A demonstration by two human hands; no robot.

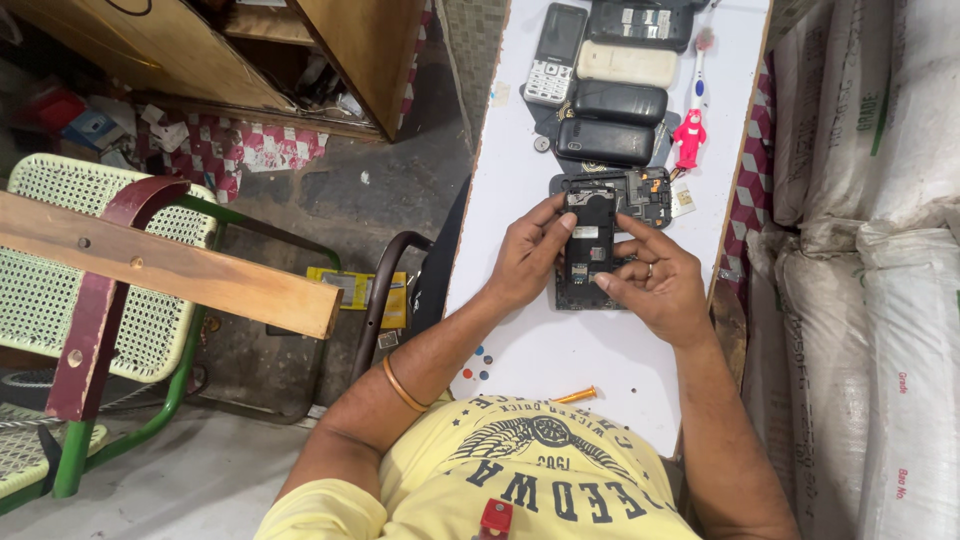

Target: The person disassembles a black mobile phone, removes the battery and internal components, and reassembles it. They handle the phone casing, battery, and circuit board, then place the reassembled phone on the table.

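Observation:
An opened black mobile phone (588, 245) with its back cover off lies on the white table (560, 350). My left hand (525, 255) grips its left edge, the thumb near the top. My right hand (655, 280) holds its right side, with the index finger pointing across the exposed inside. Just beyond lies another opened phone body (640, 190) with bare circuitry.
Several phones (610, 100) lie in a stack at the table's far end, beside a red toy-handled toothbrush (690, 135). An orange-handled screwdriver (575, 396) lies near my chest. White sacks (870, 250) stand at right; a green chair (90, 300) and a wooden plank (170, 265) at left.

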